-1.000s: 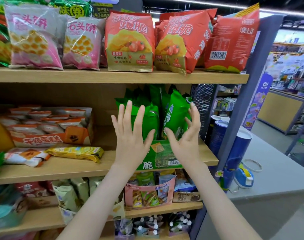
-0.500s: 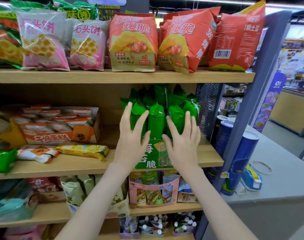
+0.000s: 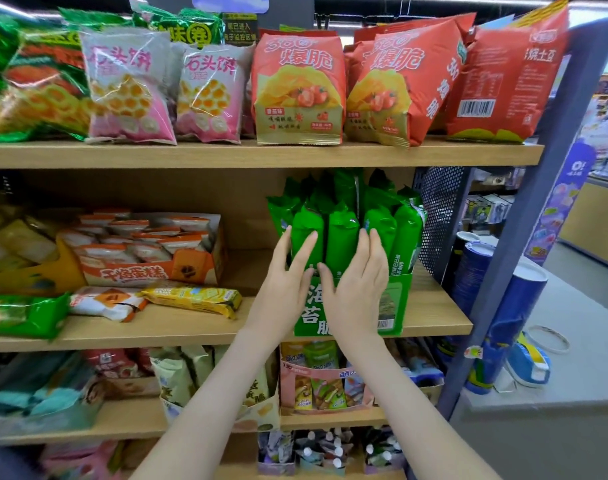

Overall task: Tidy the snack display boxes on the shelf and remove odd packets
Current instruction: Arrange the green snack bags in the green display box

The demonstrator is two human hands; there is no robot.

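You're squaring up the green packets point(image 3: 342, 233) in the green box point(image 3: 394, 299) at the right end of the middle shelf point(image 3: 434, 306). Left hand point(image 3: 283, 289) and right hand point(image 3: 358, 289) are both pressing flat on the front row, fingers straight, gripping nothing. Next you're needing a pinch on the loose yellow packet point(image 3: 195, 299) further left, probably a stray, label's blurred.

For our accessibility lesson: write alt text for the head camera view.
Left hand and right hand, fingers straight, touch green packets standing in a green display box on a wooden shelf; red crisp bags stand on the shelf above.
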